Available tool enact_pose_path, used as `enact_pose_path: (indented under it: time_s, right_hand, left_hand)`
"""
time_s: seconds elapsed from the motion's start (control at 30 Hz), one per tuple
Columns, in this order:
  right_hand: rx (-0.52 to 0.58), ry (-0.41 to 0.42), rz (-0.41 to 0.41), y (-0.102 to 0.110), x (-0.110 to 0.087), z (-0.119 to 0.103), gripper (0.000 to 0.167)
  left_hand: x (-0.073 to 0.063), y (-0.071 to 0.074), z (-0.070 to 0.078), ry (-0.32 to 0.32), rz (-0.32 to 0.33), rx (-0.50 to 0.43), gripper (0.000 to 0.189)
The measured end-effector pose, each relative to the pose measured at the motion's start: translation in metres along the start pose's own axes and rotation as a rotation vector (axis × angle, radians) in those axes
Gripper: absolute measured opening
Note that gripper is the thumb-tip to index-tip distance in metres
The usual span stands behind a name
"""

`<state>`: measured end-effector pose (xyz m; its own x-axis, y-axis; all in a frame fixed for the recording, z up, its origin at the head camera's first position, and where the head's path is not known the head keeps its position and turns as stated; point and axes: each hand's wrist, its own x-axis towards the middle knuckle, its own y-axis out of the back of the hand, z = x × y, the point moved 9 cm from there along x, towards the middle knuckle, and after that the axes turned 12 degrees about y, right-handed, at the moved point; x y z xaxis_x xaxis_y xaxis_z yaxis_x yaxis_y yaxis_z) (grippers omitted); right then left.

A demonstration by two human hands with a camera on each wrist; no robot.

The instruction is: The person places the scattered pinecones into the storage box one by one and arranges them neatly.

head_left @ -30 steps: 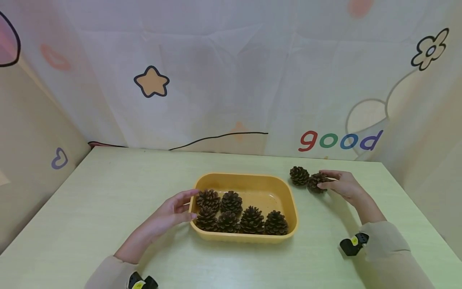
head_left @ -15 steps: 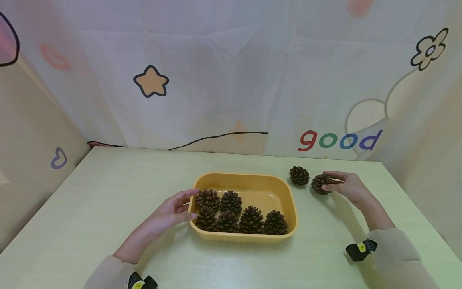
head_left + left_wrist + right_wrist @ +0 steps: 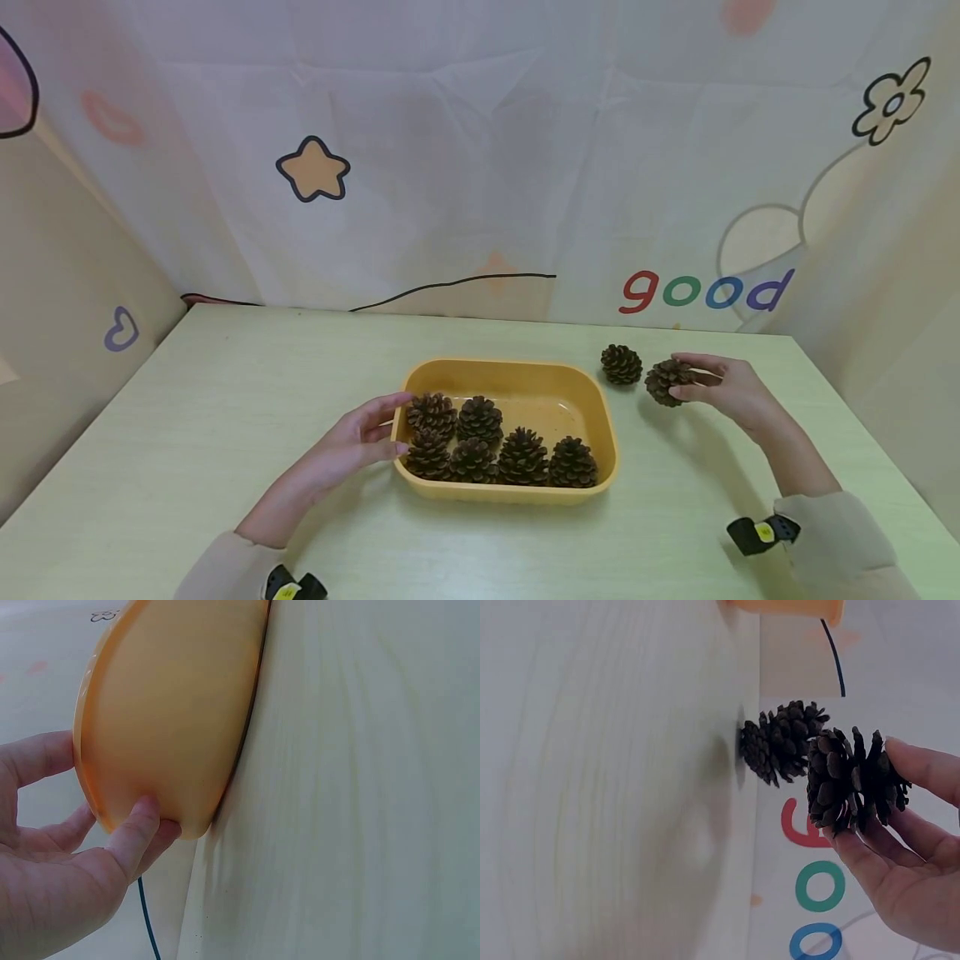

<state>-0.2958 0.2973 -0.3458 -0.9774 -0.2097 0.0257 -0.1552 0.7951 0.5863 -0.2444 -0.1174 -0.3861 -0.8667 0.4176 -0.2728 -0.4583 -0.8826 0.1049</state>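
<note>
A yellow plastic tub stands mid-table with several pine cones along its near side and left end. My left hand holds its left end; in the left wrist view the thumb and a finger reach the rim while other fingertips press the outer wall. At the right, my right hand grips a pine cone between thumb and fingers, slightly above the table. Left of it another pine cone sits on the table, also behind the gripped pine cone in the right wrist view.
The pale table backs onto a printed cloth with a star, a flower and the word "good". Cloth also hangs at both sides. Black wrist cameras are worn at the sleeve cuffs.
My right hand has moved slightly right and lifted its pine cone, separating it from the other one on the table. The left hand and tub have stayed put.
</note>
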Motion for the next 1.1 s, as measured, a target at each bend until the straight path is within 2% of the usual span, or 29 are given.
enact_pose_path:
  time_s: [0.53,1.1]
  right_hand:
    - [-0.053,0.161,0.015,-0.016,-0.016,-0.049,0.059]
    - [0.059,0.236,-0.013,-0.049,-0.018,-0.092,0.055]
  left_hand:
    - [0.000,0.000,0.000,0.002,0.003,0.012,0.066]
    - [0.000,0.000,0.000,-0.001,-0.008,0.005,0.066]
